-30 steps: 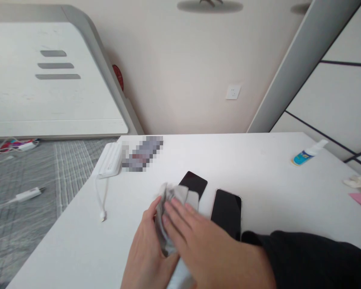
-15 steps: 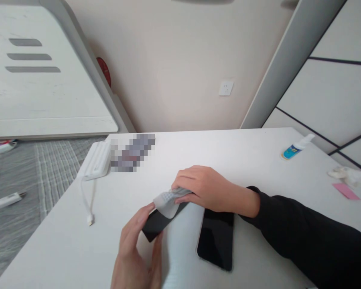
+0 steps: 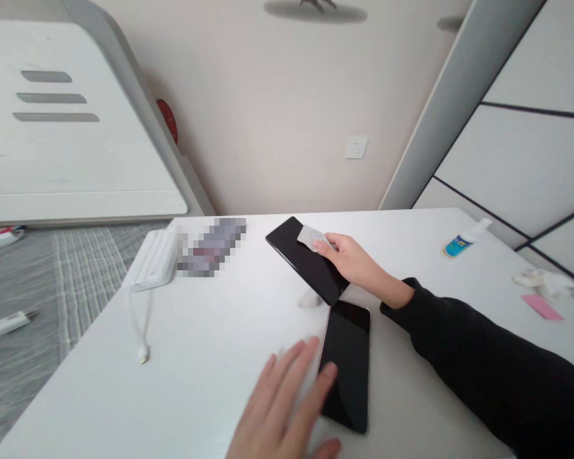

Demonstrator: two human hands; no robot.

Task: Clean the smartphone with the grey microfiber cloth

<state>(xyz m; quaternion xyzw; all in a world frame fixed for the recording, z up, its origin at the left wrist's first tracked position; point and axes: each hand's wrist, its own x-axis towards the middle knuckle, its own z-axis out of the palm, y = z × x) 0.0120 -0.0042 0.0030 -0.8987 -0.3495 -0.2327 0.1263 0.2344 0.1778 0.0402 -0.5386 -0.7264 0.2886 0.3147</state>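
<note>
Wiping now: my right hand [image 3: 351,262] pinches a cloth [image 3: 312,237] on the upper phone [image 3: 300,254], just above the lower phone [image 3: 349,357]; left hand [image 3: 278,408] spread, empty; more to wipe

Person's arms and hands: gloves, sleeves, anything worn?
The right hand and left hand are bare, with no gloves or rings visible. The right arm wears a loose black long sleeve ending at the wrist, with no visible markings. No left sleeve is in view.
</note>
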